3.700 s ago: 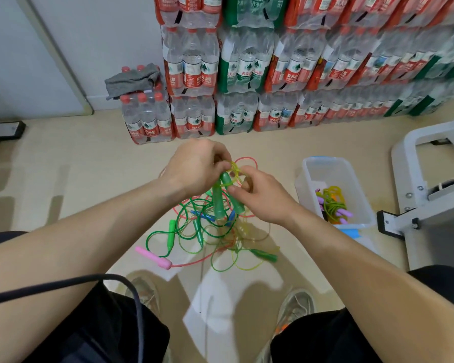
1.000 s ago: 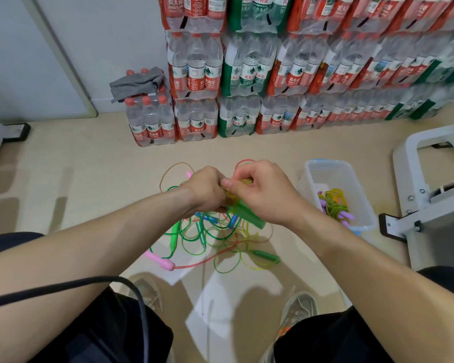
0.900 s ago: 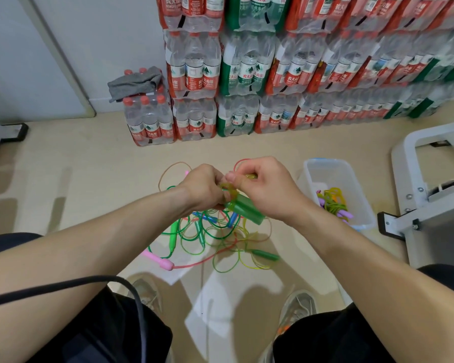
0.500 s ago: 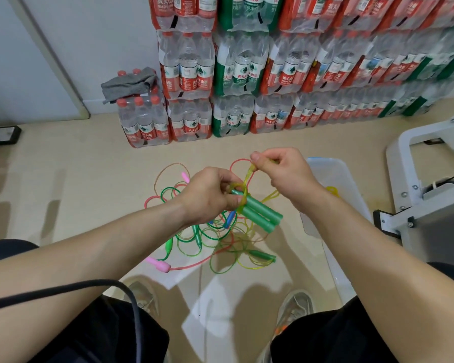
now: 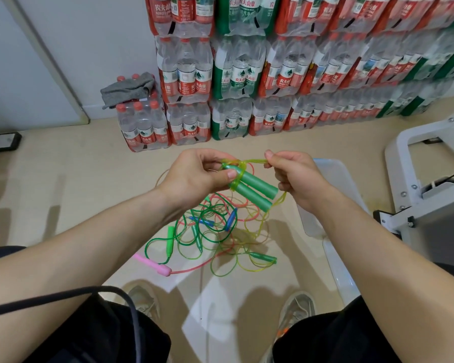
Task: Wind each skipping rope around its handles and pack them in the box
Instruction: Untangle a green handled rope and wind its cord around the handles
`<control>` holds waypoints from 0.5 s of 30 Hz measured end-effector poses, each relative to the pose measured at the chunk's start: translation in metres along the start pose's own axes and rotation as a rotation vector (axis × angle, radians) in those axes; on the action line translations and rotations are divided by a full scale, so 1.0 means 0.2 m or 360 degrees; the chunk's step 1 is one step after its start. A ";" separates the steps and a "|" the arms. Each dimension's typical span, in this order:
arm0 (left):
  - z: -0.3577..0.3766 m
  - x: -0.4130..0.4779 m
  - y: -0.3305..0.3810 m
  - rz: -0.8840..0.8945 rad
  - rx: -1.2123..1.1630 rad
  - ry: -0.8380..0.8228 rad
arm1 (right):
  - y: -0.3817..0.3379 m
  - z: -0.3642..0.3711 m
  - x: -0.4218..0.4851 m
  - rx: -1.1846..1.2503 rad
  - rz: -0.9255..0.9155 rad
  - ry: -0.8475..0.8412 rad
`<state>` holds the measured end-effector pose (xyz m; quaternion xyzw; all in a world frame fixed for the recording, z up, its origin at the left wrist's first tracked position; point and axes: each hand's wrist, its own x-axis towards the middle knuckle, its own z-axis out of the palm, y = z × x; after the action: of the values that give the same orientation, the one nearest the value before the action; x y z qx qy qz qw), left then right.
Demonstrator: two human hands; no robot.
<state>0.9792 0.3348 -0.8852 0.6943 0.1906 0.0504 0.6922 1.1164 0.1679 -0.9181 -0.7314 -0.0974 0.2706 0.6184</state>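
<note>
Shrink-wrapped water bottle packs [image 5: 273, 61] are filling the upper half of the frame, standing stacked against the wall on the beige floor [image 5: 63, 179]. A white metal frame [image 5: 430, 158] is sitting at the right edge. The clear plastic box [image 5: 336, 174] is sitting on the floor right of centre, partly hidden behind the right arm; contents cannot be seen.

A loose tangle of skipping ropes [image 5: 215, 231] is lying on the floor at centre, below both hands: green, red and yellow cords with small green and blue handles. A grey cloth [image 5: 127, 87] is lying on a short bottle pack at upper left. 2 grey shoes are showing at the bottom, one [image 5: 142, 297] left of the other [image 5: 296, 307].

The left grip [image 5: 194, 176] is closing thumb and fingers on the tapered ends of the 2 green handles [image 5: 254, 191], holding them side by side in the air at centre. The yellow-green rope [image 5: 254, 161] is wrapping around those handles near the thumb. The right grip [image 5: 296, 176] is pinching that rope just right of the handles, the strand running taut to the wrap, with a slack loop hanging beneath. A pink handle [image 5: 152, 264] is lying at the tangle's lower left.
</note>
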 end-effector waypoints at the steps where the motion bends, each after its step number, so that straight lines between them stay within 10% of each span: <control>1: 0.01 -0.01 0.01 -0.0007 -0.0010 -0.0083 | 0.00 0.01 0.00 -0.0033 -0.0011 -0.0004; 6: 0.04 -0.02 0.02 -0.0074 -0.0260 -0.0200 | 0.01 0.09 -0.06 0.0122 0.0047 -0.0200; 15: -0.03 0.08 -0.06 -0.0135 -0.0362 0.0426 | 0.14 0.33 -0.18 0.0005 0.0055 -0.0341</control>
<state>0.9900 0.3451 -0.8994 0.5898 0.3033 0.1344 0.7363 1.0461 0.2010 -0.9406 -0.6989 -0.1499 0.3579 0.6008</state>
